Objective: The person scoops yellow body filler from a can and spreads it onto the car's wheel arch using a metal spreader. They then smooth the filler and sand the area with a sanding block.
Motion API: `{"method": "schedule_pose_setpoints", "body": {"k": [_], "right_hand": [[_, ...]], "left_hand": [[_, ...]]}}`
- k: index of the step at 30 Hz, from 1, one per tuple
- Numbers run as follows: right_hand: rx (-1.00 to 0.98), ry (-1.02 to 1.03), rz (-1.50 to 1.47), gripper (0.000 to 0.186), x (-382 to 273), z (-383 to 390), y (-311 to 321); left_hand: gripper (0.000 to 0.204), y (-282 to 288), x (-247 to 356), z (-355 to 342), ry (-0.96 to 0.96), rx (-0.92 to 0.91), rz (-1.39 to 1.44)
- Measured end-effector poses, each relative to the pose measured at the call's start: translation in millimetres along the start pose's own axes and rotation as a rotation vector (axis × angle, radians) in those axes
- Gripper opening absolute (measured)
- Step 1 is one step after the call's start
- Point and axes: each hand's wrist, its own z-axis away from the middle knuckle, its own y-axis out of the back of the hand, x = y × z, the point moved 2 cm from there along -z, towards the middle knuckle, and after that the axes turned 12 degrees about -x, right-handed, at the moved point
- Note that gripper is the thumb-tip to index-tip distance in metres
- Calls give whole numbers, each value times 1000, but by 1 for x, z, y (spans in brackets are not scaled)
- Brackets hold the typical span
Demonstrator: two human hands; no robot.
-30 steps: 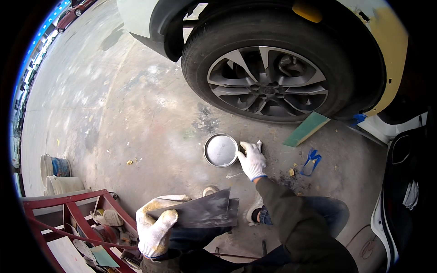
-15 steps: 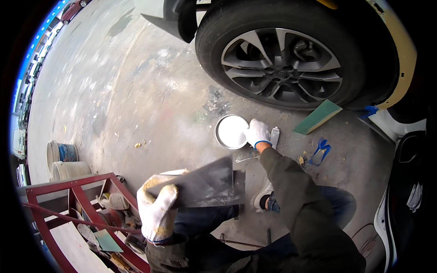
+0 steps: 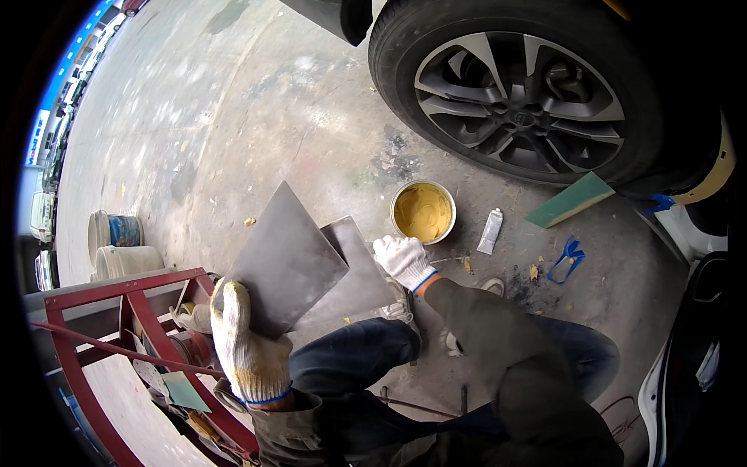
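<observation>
My left hand (image 3: 237, 342), in a stained white work glove, grips two thin grey metal sheets. The front sheet (image 3: 288, 261) lies over the rear sheet (image 3: 354, 272), which sticks out to the right. My right hand (image 3: 405, 261), also gloved in white, is beside the rear sheet's right edge, just below a round can (image 3: 452, 210). Its fingers are curled, and what they hold, if anything, is hidden. Yellow putty (image 3: 422, 212) shows inside the can, which stands uncovered on the floor. To its right lies a white tube (image 3: 490, 231).
A car wheel (image 3: 517, 109) stands beyond the can. Near it lie a green board (image 3: 570, 199) and blue tape (image 3: 566, 260). At left are a red metal frame cart (image 3: 128, 288) with tools and several buckets (image 3: 128, 261). A white car panel (image 3: 652, 397) borders the right.
My right hand has moved from the can's right side to below it. The can's white top is gone, and putty shows. My left hand has tilted the sheets up and fanned them apart.
</observation>
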Motion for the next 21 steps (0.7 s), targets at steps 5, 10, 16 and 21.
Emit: {"method": "schedule_pose_setpoints", "body": {"k": [5, 10, 16, 21], "right_hand": [[27, 189, 80, 3, -8, 24, -26], [-138, 133, -5, 11, -30, 89, -42], [-312, -164, -650, 27, -25, 112, -73], [-244, -178, -2307, 74, 11, 91, 52]], "left_hand": [[36, -4, -3, -1, 29, 31, -20], [36, -3, -5, 1, 34, 4, -7], [38, -22, 1, -2, 215, -597, -252], [32, -34, -19, -7, 674, -1011, -610]]}}
